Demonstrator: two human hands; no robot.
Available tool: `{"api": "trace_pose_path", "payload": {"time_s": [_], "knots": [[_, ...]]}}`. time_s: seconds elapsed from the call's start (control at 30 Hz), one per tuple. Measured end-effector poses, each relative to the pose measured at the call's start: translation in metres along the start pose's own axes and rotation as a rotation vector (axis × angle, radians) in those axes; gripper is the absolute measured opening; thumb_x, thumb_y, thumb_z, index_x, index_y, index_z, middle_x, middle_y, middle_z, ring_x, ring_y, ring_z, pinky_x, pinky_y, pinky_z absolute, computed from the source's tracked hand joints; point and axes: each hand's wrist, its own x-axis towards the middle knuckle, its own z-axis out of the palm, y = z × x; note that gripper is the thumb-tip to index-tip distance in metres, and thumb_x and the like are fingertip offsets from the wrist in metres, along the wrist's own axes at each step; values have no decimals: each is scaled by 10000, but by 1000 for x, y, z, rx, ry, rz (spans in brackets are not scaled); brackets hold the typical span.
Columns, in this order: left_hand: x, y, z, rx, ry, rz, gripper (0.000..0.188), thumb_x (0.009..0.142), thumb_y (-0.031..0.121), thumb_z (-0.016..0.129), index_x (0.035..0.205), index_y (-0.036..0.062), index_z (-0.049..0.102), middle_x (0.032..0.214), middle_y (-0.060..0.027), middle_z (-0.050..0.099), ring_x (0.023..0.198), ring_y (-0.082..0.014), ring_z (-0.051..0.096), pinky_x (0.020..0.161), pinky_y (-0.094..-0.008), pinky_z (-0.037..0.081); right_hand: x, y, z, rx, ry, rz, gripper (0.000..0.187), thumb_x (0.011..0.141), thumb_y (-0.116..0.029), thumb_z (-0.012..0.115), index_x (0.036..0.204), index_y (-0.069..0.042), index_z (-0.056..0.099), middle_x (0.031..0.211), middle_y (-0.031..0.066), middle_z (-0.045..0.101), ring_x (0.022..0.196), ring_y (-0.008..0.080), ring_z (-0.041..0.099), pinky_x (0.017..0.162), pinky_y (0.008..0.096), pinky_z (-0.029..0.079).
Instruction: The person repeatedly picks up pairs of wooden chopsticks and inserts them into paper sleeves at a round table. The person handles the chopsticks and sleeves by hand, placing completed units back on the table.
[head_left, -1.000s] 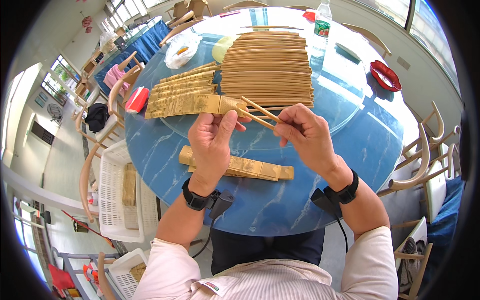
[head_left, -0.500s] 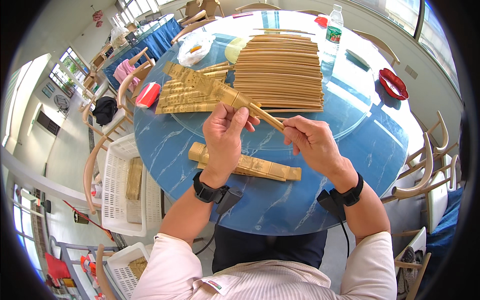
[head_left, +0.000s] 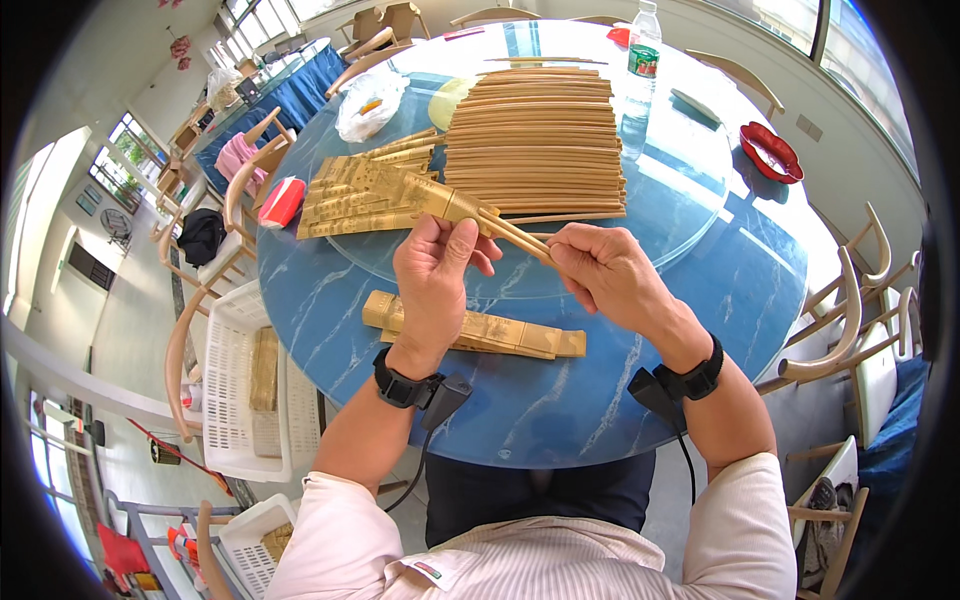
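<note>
My left hand (head_left: 436, 262) is closed on an engraved bamboo slat (head_left: 456, 204), thumb on top, above the near part of the round blue table (head_left: 560, 410). Two thin bamboo sticks (head_left: 516, 237) run from the slat's right end toward my right hand (head_left: 612, 268), whose fingers are wrapped round their other end. Whether slat and sticks are joined is hidden. Below my hands lies a small stack of engraved slats (head_left: 500, 335). More engraved slats (head_left: 335, 215) are fanned out beyond my left hand, and a wide row of bamboo sticks (head_left: 535, 150) lies behind.
A water bottle (head_left: 644, 55), a red dish (head_left: 771, 152), a clear plastic bag (head_left: 370, 105) and a red-and-white packet (head_left: 282, 202) are on the table. White baskets (head_left: 232, 400) holding bamboo pieces stand at the left. Wooden chairs (head_left: 840, 345) surround the table.
My right hand has turned palm-down over the stick end. Two separate sticks now show between my hands, and the slat has tilted flatter. The whole view has shifted slightly.
</note>
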Motion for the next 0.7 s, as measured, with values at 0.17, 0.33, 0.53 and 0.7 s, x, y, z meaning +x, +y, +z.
{"api": "trace_pose_path", "payload": {"time_s": [0.17,0.33,0.53,0.7], "knots": [[0,-6,-3,12,-21,48,178,1098,177,642,1041,9,653,897,-70,734,768,-128,705,643,-264,548,-2,-5,2,79,1,54,278,1096,-186,570,920,7,666,673,9,576,505,91,530,476,258,402],[-2,-3,2,-25,-23,17,197,1111,209,621,1052,23,650,914,-73,736,770,-136,708,643,-266,552,-2,-10,-8,176,-118,119,298,1057,-157,564,891,55,692,639,38,605,447,102,560,421,257,440],[-1,-2,2,-73,-60,-50,208,1107,212,623,1094,10,673,934,-89,747,762,-145,709,648,-277,560,0,-4,-7,299,-153,174,325,1069,-175,565,880,56,693,627,50,614,421,107,547,413,260,442],[-4,-8,0,82,-153,-149,199,1071,183,676,1096,-10,717,900,-90,754,734,-137,690,656,-283,558,13,16,3,142,-33,69,319,1113,-208,591,918,22,695,640,-2,579,484,64,505,439,235,397]]}}
